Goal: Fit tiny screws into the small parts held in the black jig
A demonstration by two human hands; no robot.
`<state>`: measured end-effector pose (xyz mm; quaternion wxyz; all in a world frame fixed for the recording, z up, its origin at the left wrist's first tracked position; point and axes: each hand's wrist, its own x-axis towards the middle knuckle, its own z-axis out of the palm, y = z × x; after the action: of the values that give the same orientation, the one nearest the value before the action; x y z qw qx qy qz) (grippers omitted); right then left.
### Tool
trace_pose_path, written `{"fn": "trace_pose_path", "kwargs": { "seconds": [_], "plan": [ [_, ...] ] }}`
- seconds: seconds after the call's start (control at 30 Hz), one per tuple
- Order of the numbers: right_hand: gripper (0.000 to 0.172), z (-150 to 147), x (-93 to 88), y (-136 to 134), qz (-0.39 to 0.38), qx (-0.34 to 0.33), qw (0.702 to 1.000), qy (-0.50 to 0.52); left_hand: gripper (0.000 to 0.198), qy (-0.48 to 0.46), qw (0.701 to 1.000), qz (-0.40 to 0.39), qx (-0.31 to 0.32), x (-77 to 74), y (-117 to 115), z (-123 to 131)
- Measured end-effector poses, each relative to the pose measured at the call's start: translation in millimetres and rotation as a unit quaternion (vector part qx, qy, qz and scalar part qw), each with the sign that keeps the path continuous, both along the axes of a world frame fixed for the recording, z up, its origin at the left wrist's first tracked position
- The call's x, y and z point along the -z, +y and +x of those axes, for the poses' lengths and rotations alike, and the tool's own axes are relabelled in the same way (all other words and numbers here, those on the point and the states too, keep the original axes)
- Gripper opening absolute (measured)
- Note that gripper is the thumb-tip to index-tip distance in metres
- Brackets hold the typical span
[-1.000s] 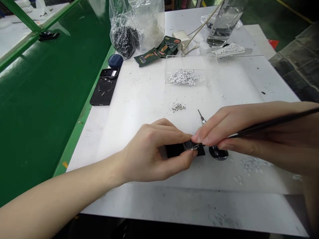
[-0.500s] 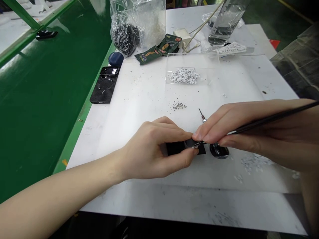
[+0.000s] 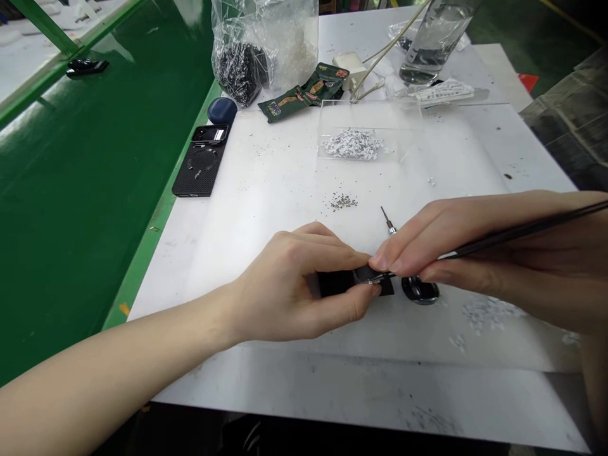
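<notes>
My left hand (image 3: 304,278) is closed around a small dark part (image 3: 365,273), pinched between thumb and fingers on top of a flat black block (image 3: 332,284). The part's exact kind is hard to make out. Black tweezers (image 3: 513,235) lie in the grip of my right hand (image 3: 475,247), their thin metal tips resting at the dark part beside my left thumb. A screwdriver (image 3: 390,225) points away from me just beyond my right fingertips. Under those fingers sits a glossy black rounded piece (image 3: 420,291); whether it belongs to the screwdriver is hidden.
Tiny metal pieces (image 3: 342,202) lie in a pile, with a clear tray (image 3: 403,152) of white bits behind. More white bits (image 3: 489,311) are at right. Farther back stand a plastic bag (image 3: 289,50), green packets (image 3: 285,106) and a glass of water (image 3: 430,57). A phone (image 3: 197,171) lies left.
The view has shifted very slightly. Both hands keep the same grip, and the tweezers' tips stay at the dark part.
</notes>
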<state>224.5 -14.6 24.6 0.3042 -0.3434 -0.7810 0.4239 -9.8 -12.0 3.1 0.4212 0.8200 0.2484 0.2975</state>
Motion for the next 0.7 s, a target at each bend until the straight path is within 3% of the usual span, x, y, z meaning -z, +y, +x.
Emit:
{"fn": "trace_pose_path", "kwargs": {
  "seconds": [0.23, 0.7],
  "plan": [
    [0.021, 1.1, -3.1, -2.2, 0.006, 0.01, 1.0, 0.004, 0.011, 0.0, 1.0, 0.008, 0.003, -0.6, -0.2, 0.2],
    [0.023, 9.9, 3.0, 0.6, 0.0, -0.032, 0.999, -0.004, 0.011, -0.01, 1.0, 0.007, 0.014, 0.7, 0.6, -0.5]
  ]
}}
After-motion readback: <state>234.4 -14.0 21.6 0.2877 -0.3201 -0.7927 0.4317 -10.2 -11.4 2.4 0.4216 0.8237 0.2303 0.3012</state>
